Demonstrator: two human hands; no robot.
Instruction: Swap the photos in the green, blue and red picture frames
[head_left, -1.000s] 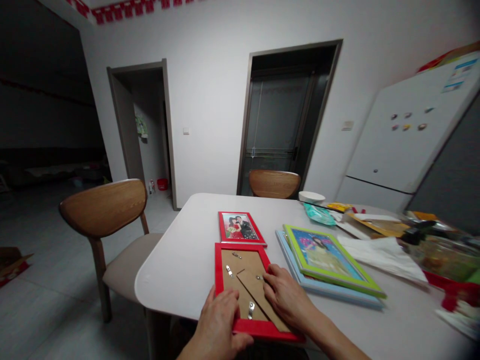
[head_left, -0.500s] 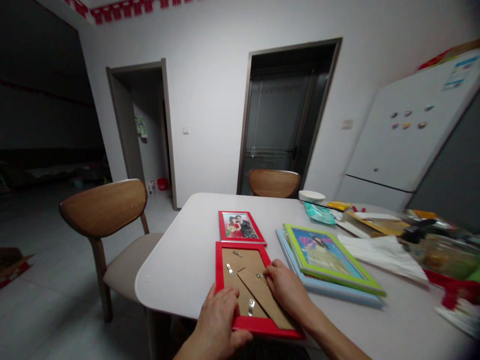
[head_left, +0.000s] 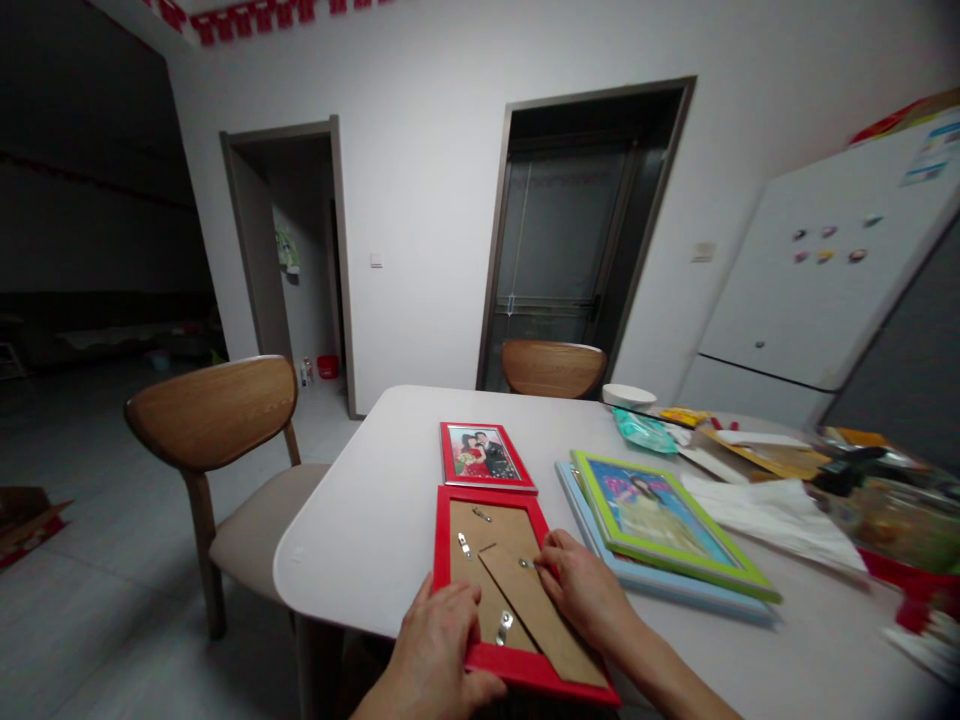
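Note:
A red picture frame (head_left: 442,535) lies face down at the table's near edge, its brown backing board (head_left: 469,590) and slanted stand leg (head_left: 525,610) facing up. Several small metal clips (head_left: 505,628) sit around the backing. My left hand (head_left: 442,640) grips the frame's lower left corner, thumb at the near edge and fingers over the side. At the right side, my right hand (head_left: 585,590) has its fingers bent together on a metal clip (head_left: 526,563). Just beyond lies another red frame (head_left: 487,455), face up, with a photo of two people.
To the right, a green frame (head_left: 750,578) rests on a light blue frame (head_left: 720,602). Farther right are white paper (head_left: 780,515), a teal packet (head_left: 643,430), a white bowl (head_left: 628,396) and clutter. Wooden chairs (head_left: 217,410) stand left and behind the white table (head_left: 352,500).
The view has shifted slightly, so things sit a little differently in the picture. Both hands keep their places on the red frame, the right fingers still at the clip.

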